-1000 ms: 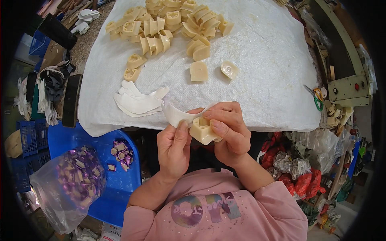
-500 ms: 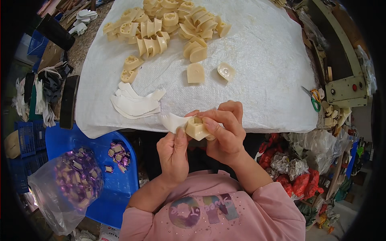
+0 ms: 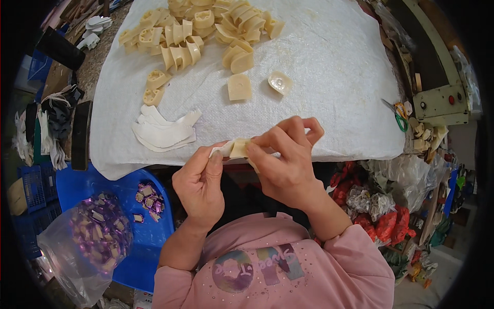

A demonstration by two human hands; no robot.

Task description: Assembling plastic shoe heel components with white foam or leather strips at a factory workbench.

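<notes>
A cream plastic shoe heel [image 3: 240, 148] is up between my hands at the near edge of the covered table. One side of it meets a white curved cover piece [image 3: 224, 150], which my left hand [image 3: 198, 185] pinches between thumb and fingers. My right hand [image 3: 288, 165] grips the heel from the other side, some fingers raised. Part of the heel is hidden by the fingers. Several similar white cover pieces [image 3: 164, 133] lie overlapped to the left. Two single heels [image 3: 240, 87] rest beyond my hands, and a big pile of them [image 3: 180, 54] fills the far left.
White woven sheeting [image 3: 329, 103] covers the table. Green-handled scissors [image 3: 400, 119] lie at its right edge. To the lower left, a blue plastic chair [image 3: 144, 252] carries a clear bag of purple-and-cream pieces [image 3: 100, 232]. Red plastic bags [image 3: 386, 226] are heaped at the right.
The heel has been turned and raised slightly to the left, its hollow top no longer facing up. My left hand has shifted left, and less of the white cover piece shows.
</notes>
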